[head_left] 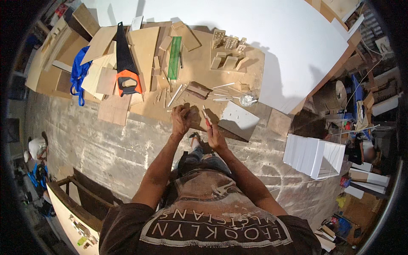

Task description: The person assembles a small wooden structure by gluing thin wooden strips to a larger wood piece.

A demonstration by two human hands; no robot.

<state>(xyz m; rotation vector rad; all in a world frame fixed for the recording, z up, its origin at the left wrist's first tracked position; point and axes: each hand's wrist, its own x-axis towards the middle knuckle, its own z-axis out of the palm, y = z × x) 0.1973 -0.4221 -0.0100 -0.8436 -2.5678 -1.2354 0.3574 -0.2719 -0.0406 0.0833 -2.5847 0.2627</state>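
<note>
Near the front edge of a cardboard-coloured work board (148, 102), my left hand (180, 119) has its fingers curled; what they hold, if anything, is too small to make out. Just right of it, my right hand (214, 136) grips a red-handled cutter (208, 119), its tip angled up and left. Thin strips (174, 95) and a brown wooden piece (198, 90) lie beyond my hands. A white panel (240, 117) and a clear container (248, 99) are to the right. Farther back are a green ruler (174, 57) and small wooden models (229, 59).
An orange-handled saw (127, 83) lies on stacked boards at left, beside blue straps (80, 72). A large white surface (297, 51) spans the back. A white box (314, 155) stands on the floor at right. Other people (38, 148) are at both edges; a wooden frame stands lower left (63, 204).
</note>
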